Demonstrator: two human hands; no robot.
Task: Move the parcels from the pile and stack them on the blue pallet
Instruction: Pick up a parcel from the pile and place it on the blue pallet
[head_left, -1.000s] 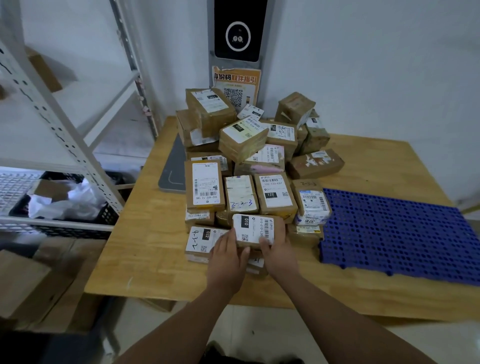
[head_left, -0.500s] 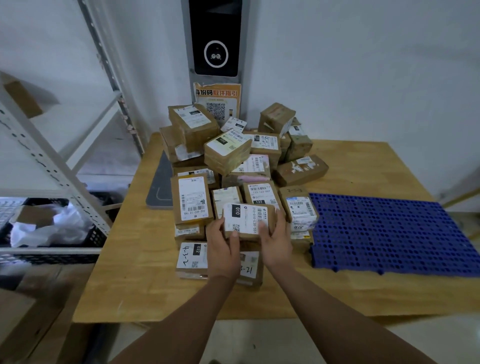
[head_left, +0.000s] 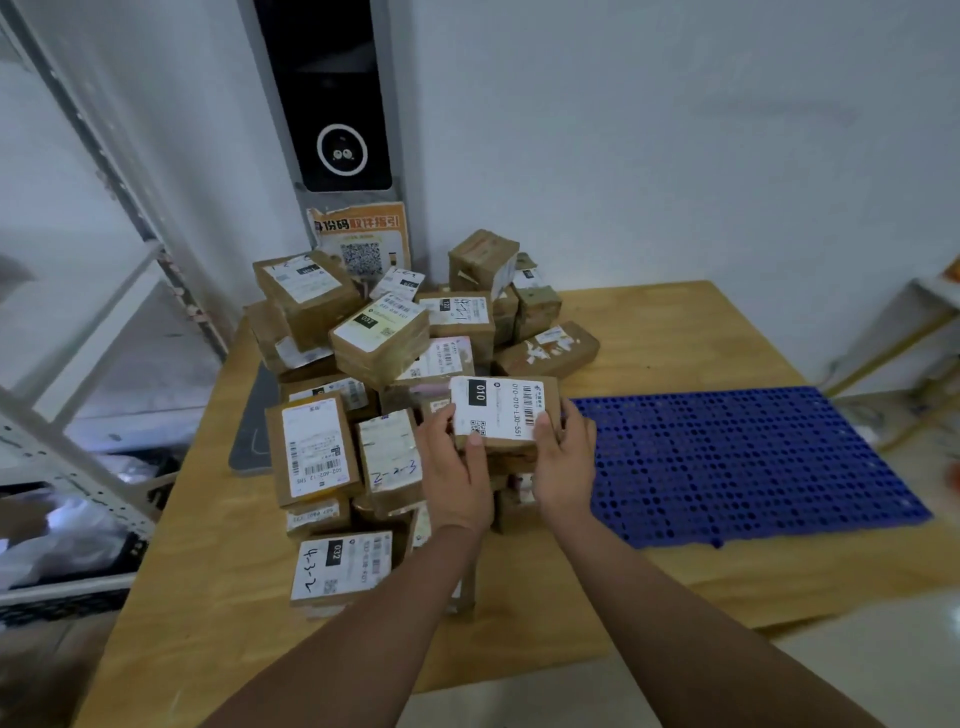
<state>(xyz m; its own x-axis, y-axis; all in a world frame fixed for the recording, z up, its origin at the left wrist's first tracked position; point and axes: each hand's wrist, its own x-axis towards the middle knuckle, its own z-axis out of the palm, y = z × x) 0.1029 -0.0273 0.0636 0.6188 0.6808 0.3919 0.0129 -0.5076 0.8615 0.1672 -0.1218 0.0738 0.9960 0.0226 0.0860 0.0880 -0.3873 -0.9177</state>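
Brown parcel (head_left: 501, 415), white label marked 010 facing up, held level above the near right edge of the pile (head_left: 379, 338). Left hand (head_left: 457, 478) on its left end, right hand (head_left: 563, 467) on its right end; each grip is narrow, thumb over the top edge and fingers curled round the sides, holding the parcel between them. It sits just left of the blue pallet (head_left: 743, 462), not over it.

Pallet lies flat on the right half of a pale wooden table (head_left: 675, 332), perforated top showing. The pile takes the left and back of the table, boxes tilted and overlapping, several directly under the held one.

White wall (head_left: 675, 156) behind. A tall black panel (head_left: 337, 104) with a round lens is fixed to it, an orange notice (head_left: 363, 239) with a QR code below, partly hidden by parcels. A grey pad (head_left: 254, 431) pokes out from under the pile's left side. Metal rack (head_left: 78, 457) stands left of the table.
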